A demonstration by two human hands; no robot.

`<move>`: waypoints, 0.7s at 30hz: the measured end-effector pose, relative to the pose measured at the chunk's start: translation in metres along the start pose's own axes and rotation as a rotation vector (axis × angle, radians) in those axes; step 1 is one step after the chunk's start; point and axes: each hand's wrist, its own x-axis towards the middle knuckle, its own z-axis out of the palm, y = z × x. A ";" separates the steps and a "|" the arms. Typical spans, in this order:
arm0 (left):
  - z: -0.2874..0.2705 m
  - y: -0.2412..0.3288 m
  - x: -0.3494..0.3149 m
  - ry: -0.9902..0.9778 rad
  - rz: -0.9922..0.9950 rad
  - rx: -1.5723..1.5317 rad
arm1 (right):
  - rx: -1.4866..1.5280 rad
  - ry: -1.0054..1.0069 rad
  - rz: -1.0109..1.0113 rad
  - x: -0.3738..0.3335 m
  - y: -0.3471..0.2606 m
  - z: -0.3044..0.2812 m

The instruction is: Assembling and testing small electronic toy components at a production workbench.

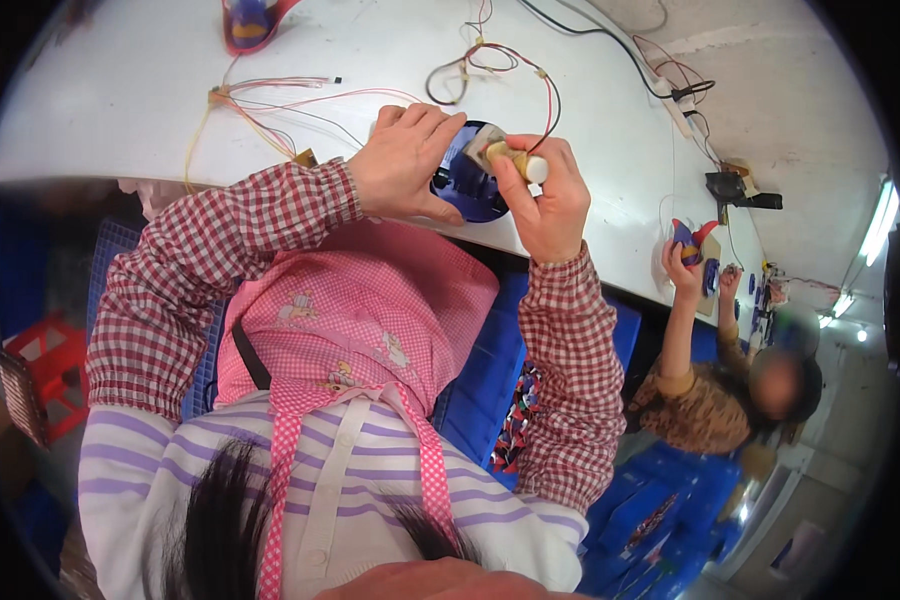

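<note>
On the white table's near edge lies a glossy dark blue round piece (478, 200), partly covered by both hands. My left hand (402, 165) spans its left side, thumb at the near rim and fingers toward the far rim, holding it. With thumb and fingers my right hand (555, 195) grips a small cream-and-yellow cylinder (523, 163) with a white end, tilted over the round piece. A pale grey flat patch (483, 145) shows beside the cylinder; what it belongs to is unclear. A red and black cable (548, 85) runs down to the cylinder.
Loose thin wires (270, 100) spread across the table (370, 45) on the left. A purple and red shell (250, 22) lies at the far left. A power strip (670, 100) stands at the right. Farther right, a co-worker (695, 400) holds a similar shell (690, 243). Blue bins (485, 400) are below.
</note>
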 end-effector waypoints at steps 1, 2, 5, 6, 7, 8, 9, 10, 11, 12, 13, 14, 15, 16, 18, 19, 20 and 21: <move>0.000 0.000 0.000 0.001 -0.007 -0.016 | 0.007 -0.002 0.012 -0.003 -0.002 0.002; 0.001 0.001 0.000 0.014 -0.008 -0.028 | 0.012 -0.002 0.020 -0.005 -0.003 0.003; 0.002 0.000 0.000 0.048 -0.005 -0.022 | 0.036 -0.017 0.082 -0.012 -0.003 0.008; 0.002 0.000 -0.001 0.045 -0.008 -0.010 | 0.029 -0.013 0.067 -0.014 -0.002 0.009; 0.003 0.000 -0.001 0.058 -0.006 -0.022 | 0.028 -0.009 0.060 -0.016 -0.001 0.011; 0.003 -0.001 -0.001 0.060 -0.009 -0.033 | 0.021 -0.014 0.052 -0.018 -0.001 0.012; 0.004 -0.001 -0.002 0.062 -0.012 -0.042 | 0.019 -0.019 0.052 -0.020 0.000 0.012; 0.005 -0.001 -0.002 0.073 -0.011 -0.045 | 0.017 -0.023 0.052 -0.021 0.000 0.013; 0.005 -0.001 -0.002 0.083 -0.012 -0.048 | 0.004 -0.032 0.038 -0.022 0.000 0.013; 0.005 -0.001 -0.003 0.084 -0.016 -0.045 | -0.008 -0.041 0.023 -0.022 0.000 0.014; 0.006 -0.001 -0.003 0.097 -0.011 -0.051 | -0.016 -0.046 0.010 -0.022 -0.001 0.014; 0.006 -0.001 -0.003 0.102 -0.009 -0.053 | -0.043 -0.064 -0.017 -0.022 -0.002 0.015; 0.005 -0.001 -0.003 0.104 -0.008 -0.055 | -0.066 -0.079 -0.042 -0.021 -0.003 0.016; 0.005 -0.001 -0.003 0.106 -0.008 -0.059 | -0.088 -0.092 -0.061 -0.021 -0.005 0.016; 0.004 -0.001 -0.003 0.097 -0.014 -0.063 | -0.032 -0.105 -0.007 -0.020 -0.008 0.016; 0.004 -0.001 -0.003 0.106 -0.009 -0.057 | -0.005 -0.108 0.021 -0.020 -0.009 0.015; 0.004 -0.001 -0.003 0.103 -0.005 -0.054 | 0.008 -0.114 0.049 -0.019 -0.008 0.014; 0.005 -0.001 -0.003 0.099 0.004 -0.053 | 0.021 -0.117 0.077 -0.017 -0.007 0.013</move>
